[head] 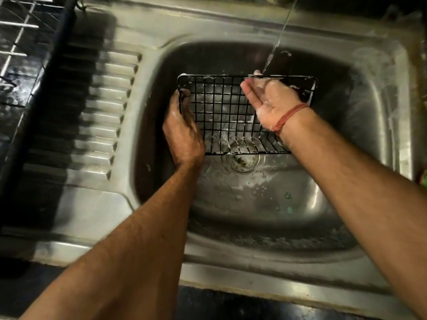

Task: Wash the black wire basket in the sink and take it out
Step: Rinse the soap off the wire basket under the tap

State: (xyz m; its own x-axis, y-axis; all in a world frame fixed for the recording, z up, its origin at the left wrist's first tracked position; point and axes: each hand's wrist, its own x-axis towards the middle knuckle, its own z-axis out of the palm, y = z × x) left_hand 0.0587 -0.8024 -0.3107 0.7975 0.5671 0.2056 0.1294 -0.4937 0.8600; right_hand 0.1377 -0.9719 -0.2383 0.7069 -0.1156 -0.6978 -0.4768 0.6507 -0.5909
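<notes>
The black wire basket [221, 112] stands tilted in the steel sink [374, 125], with soap foam on its wires. My left hand [182, 132] grips its left edge. My right hand [270, 100], soapy and palm up with fingers apart, rests against the basket's upper right rim. A thin stream of tap water [277, 40] falls onto the rim right by the fingers of that hand.
The sink's ribbed draining board [101, 107] lies to the left. A wire dish rack [16, 42] stands at the far left on the dark counter. The drain [240, 161] sits just in front of the basket, with suds around it.
</notes>
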